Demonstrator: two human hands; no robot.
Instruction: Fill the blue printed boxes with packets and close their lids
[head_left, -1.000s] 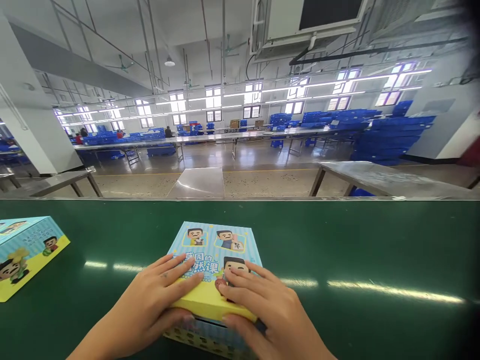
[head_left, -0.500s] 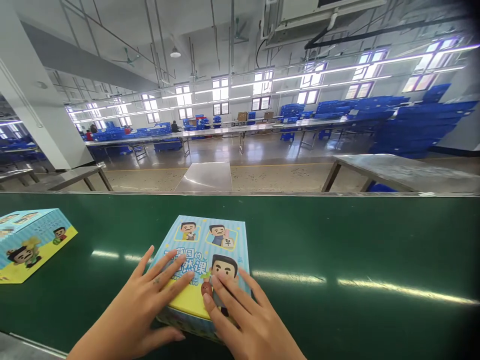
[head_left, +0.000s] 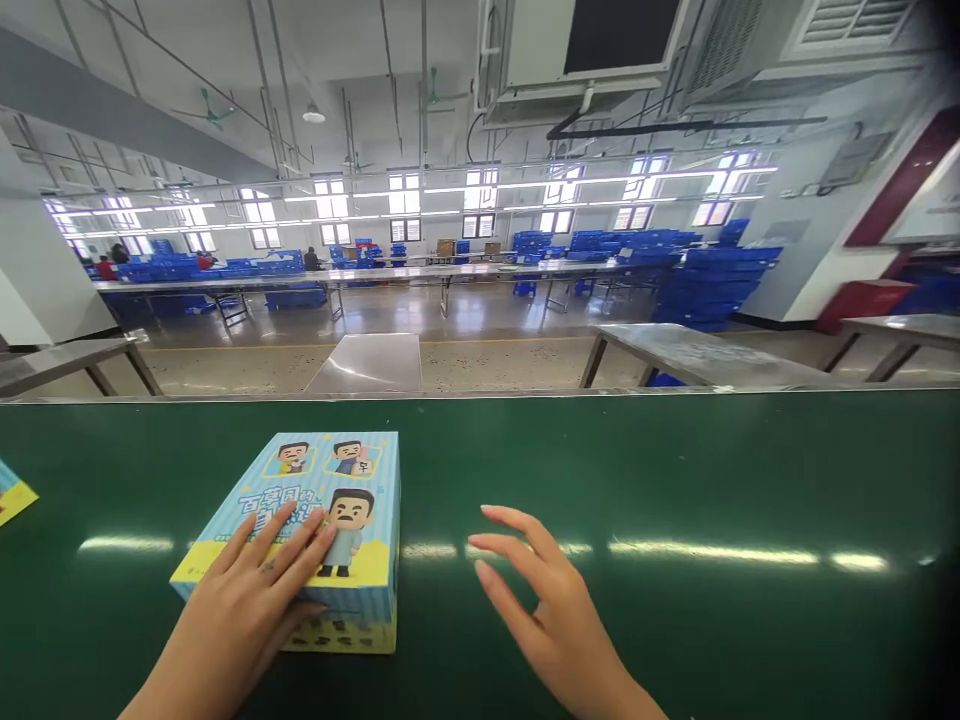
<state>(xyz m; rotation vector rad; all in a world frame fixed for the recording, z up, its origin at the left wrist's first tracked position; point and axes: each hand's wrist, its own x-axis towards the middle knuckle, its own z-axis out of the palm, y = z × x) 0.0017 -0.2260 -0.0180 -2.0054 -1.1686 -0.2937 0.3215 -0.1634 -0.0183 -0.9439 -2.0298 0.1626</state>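
Note:
A light-blue and yellow cardboard box (head_left: 367,560) with cartoon figures and Chinese lettering lies closed on the green work surface (head_left: 675,480). My left hand (head_left: 259,580) rests flat on its lid, fingers spread over part of the lettering and the thumb near the front edge. To the right of the box, apart from it, my right hand (head_left: 544,600) hovers over the green surface. Its fingers are parted and slightly curved, with nothing between them.
At the far left edge a corner of another blue and yellow box (head_left: 13,495) shows. Beyond the green surface stand metal tables (head_left: 675,350) and a pale metal panel (head_left: 367,362). Stacks of blue crates (head_left: 716,280) and a few people are farther back.
My right hand has come off the lid and moved right of the box. My left hand stays on the lid. The view has turned right, so the box and background appear farther left.

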